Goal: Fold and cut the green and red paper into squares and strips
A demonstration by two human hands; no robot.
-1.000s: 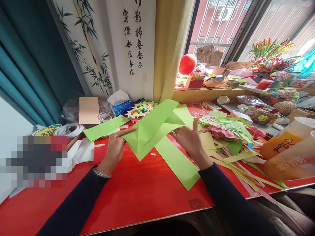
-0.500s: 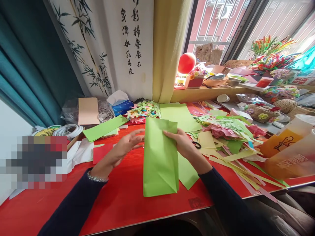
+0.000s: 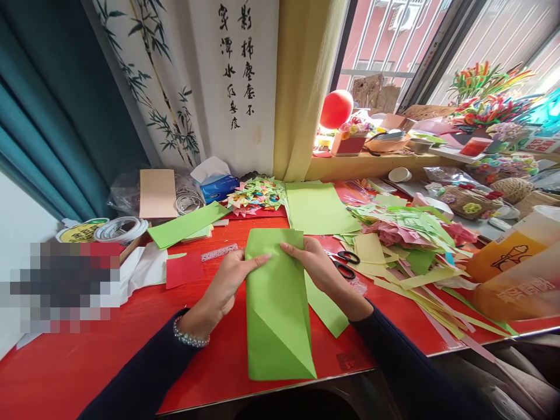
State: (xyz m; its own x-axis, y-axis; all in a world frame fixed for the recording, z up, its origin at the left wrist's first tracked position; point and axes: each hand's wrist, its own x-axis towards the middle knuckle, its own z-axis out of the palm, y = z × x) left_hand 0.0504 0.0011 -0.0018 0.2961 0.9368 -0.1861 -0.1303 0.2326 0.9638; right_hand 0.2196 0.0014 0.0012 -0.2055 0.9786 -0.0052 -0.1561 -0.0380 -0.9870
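Note:
A folded sheet of green paper (image 3: 276,309) hangs upright between my hands above the red table, its lower part marked by a diagonal crease. My left hand (image 3: 227,281) pinches the upper left edge, thumb in front and fingers behind. On the upper right edge, my right hand (image 3: 317,265) grips the same way. Behind it to the right lies a strip of green paper (image 3: 328,306). Black-handled scissors (image 3: 345,265) rest beside my right wrist, partly covered by it. A clear ruler-like strip (image 3: 219,252) lies just beyond my left hand.
Paper scraps (image 3: 405,227) are heaped at the right, near orange-and-clear plastic cups (image 3: 516,280). Light green sheets (image 3: 321,210) lie at the back, next to a pile of small folded papers (image 3: 258,195). A blue tissue pack (image 3: 219,186) stands at the back left. The table's front edge is close.
My left hand has moved in and taken hold of the paper's left edge. The paper has come lower and closer. More of the scissors shows.

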